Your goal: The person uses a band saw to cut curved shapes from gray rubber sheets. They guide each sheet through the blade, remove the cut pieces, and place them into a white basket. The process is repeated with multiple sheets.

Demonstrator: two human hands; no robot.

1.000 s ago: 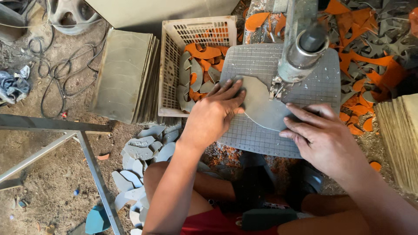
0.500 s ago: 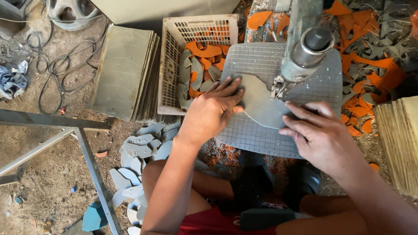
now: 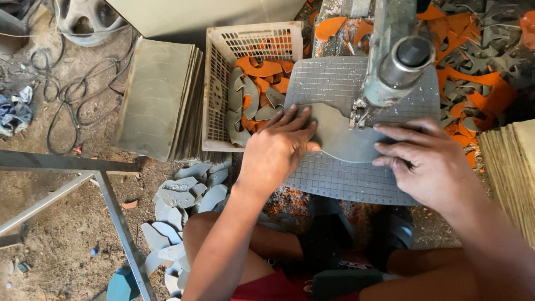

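A flat grey sole-shaped sheet piece [image 3: 345, 142] lies on the gridded grey machine table [image 3: 334, 184], under the metal head of a cutting machine [image 3: 398, 64]. My left hand [image 3: 278, 153] presses flat on the piece's left side, fingers spread. On the right side my right hand [image 3: 426, 161] presses down too, fingertips close to the blade area. Both hands hold the piece against the table.
A beige plastic crate [image 3: 217, 83] with grey and orange offcuts stands left of the machine. Beside it leans a stack of grey sheets [image 3: 156, 100]. Cut grey soles [image 3: 178, 195] lie on the dirt floor. Orange and grey scraps [image 3: 479, 72] pile at the right, another sheet stack [image 3: 510, 173] at far right. A metal frame [image 3: 111, 206] crosses lower left.
The grey piece has turned and shifted slightly under the machine head. Both hands have moved with it, staying pressed on its two sides.
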